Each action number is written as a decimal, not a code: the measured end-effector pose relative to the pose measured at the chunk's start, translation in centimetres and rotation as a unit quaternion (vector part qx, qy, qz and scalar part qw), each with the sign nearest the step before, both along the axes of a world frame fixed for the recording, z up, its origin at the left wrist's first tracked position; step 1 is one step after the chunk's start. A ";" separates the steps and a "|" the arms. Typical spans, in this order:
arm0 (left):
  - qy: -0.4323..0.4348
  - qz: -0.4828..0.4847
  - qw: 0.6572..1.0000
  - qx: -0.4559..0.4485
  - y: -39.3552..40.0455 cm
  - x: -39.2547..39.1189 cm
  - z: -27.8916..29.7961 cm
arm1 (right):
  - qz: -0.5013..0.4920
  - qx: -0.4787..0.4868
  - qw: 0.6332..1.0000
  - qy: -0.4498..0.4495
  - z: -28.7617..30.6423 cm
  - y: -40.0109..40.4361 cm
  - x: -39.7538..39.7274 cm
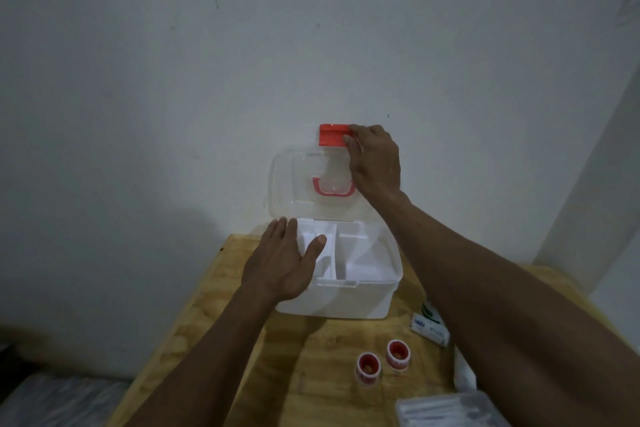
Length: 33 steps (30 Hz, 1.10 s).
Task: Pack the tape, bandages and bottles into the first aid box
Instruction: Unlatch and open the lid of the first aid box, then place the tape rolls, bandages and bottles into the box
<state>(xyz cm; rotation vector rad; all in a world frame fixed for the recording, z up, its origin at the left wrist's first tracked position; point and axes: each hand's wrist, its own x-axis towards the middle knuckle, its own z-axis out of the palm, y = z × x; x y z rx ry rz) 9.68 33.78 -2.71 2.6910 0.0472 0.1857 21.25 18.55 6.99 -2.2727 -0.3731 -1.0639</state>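
Note:
The white first aid box [346, 300] stands on a wooden table, its clear lid [294, 180] raised against the wall. My right hand [375, 163] grips the red latch [332, 135] at the lid's top edge. My left hand [285, 262] rests flat on the box's left rim, fingers spread, thumb over the white divided tray [353, 260]. Two red-and-white tape rolls [369, 368] [397, 354] sit in front of the box. A small white carton [429, 328] lies to the right, partly hidden by my right forearm.
The wooden table [311, 374] is narrow, and its left edge drops to a dark floor. A clear plastic tray [446, 409] lies at the lower right. A white wall stands directly behind the box.

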 end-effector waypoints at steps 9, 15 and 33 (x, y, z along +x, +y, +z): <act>-0.016 0.000 1.000 0.014 0.0 0.0 -0.2 | -0.011 -0.040 0.998 0.056 0.6 -1.0 -0.4; -0.017 -0.014 1.000 0.008 0.0 -0.2 0.2 | 0.008 0.007 0.997 0.071 1.2 -1.8 -3.2; -0.010 -0.014 0.999 0.027 -0.3 -0.2 0.9 | 0.260 -0.291 0.786 0.479 -4.6 -12.4 -20.8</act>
